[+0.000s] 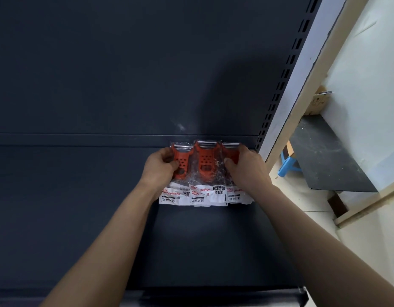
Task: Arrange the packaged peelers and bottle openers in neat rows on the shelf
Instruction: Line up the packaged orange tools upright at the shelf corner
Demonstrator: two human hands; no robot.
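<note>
Left grip (pixel 163 165) clamped on leftmost packaged peeler (pixel 181 161), right grip (pixel 242 167) clamped on rightmost peeler (pixel 233 155); middle peeler (pixel 205 162) between. Three packs side by side, frame centre, on dark shelf (pixel 81 196), blade ends near back panel (pixel 125 63).

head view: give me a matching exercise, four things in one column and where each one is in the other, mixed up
Column A
1. left peeler packet
2. middle peeler packet
3. right peeler packet
4. blue stool

Column B
a. on the floor, off to the right of the shelf
b. gripped by the right hand
c. gripped by the left hand
d. lying between the other two packets, at the back of the shelf

Pairs: 1-c, 2-d, 3-b, 4-a
</note>
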